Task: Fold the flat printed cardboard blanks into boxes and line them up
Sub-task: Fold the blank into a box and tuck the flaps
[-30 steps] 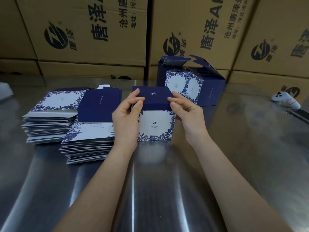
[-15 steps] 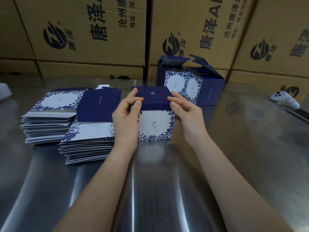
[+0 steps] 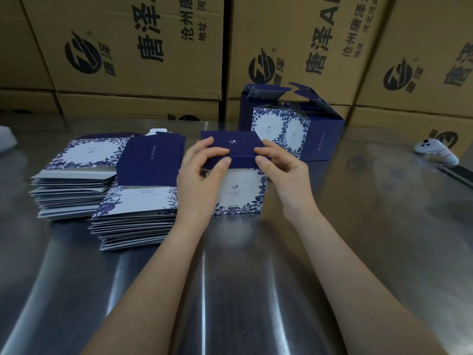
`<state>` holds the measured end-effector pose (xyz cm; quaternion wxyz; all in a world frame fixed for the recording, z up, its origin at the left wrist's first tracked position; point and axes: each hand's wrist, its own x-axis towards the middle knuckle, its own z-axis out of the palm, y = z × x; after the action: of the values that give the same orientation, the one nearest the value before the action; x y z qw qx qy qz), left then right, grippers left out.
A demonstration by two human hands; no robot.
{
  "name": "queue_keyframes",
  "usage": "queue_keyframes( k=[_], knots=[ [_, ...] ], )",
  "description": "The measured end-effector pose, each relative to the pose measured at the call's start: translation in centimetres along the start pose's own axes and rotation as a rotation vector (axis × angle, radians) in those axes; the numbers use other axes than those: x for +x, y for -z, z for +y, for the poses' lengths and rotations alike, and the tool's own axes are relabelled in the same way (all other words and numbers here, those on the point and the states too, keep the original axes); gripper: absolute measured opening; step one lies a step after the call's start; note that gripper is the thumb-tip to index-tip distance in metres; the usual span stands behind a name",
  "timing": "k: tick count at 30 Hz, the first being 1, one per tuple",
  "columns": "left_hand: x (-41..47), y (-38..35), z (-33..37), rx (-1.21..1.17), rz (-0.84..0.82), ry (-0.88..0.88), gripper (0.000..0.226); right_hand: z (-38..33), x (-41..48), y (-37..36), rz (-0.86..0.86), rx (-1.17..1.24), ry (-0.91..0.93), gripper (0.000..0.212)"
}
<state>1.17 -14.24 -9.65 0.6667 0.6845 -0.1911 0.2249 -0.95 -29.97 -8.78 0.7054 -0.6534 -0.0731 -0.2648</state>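
A blue-and-white floral box (image 3: 240,193) stands upright on the steel table (image 3: 256,278), its navy lid flap folded down on top. My left hand (image 3: 202,175) grips the lid's left front corner, thumb on the front edge and fingers on top. My right hand (image 3: 281,170) pinches the lid's right front corner the same way. Two stacks of flat printed blanks (image 3: 76,180) (image 3: 138,211) lie to the left. Behind stand folded boxes (image 3: 294,129) with their top flaps open.
Large brown shipping cartons (image 3: 143,47) wall off the back of the table. A white controller (image 3: 435,149) and a dark phone (image 3: 458,174) lie at the right edge. A white object (image 3: 6,139) sits at the far left.
The lid flap has been pressed a little lower onto the box. Both hands stay at its front corners, fingers shifted slightly.
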Motion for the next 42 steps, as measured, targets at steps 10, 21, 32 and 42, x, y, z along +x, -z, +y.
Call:
queue_keyframes(
  k=[10, 21, 32, 42],
  knots=[
    [-0.1, -0.5, 0.3, 0.054, 0.035, 0.006, 0.017, 0.8, -0.5, -1.8, 0.137, -0.148, 0.095, 0.024],
    [0.0, -0.8, 0.2, 0.049, 0.065, 0.000, 0.014, 1.0, -0.3, -1.8, 0.144, -0.177, 0.111, 0.024],
    [-0.3, -0.6, -0.6, -0.185, 0.094, 0.040, 0.026, 1.1, -0.1, -1.7, 0.138, -0.144, 0.090, 0.029],
    [-0.5, -0.6, -0.6, -0.239, 0.091, 0.105, 0.036, 1.2, -1.0, -1.8, 0.202, -0.729, 0.440, 0.020]
  ],
)
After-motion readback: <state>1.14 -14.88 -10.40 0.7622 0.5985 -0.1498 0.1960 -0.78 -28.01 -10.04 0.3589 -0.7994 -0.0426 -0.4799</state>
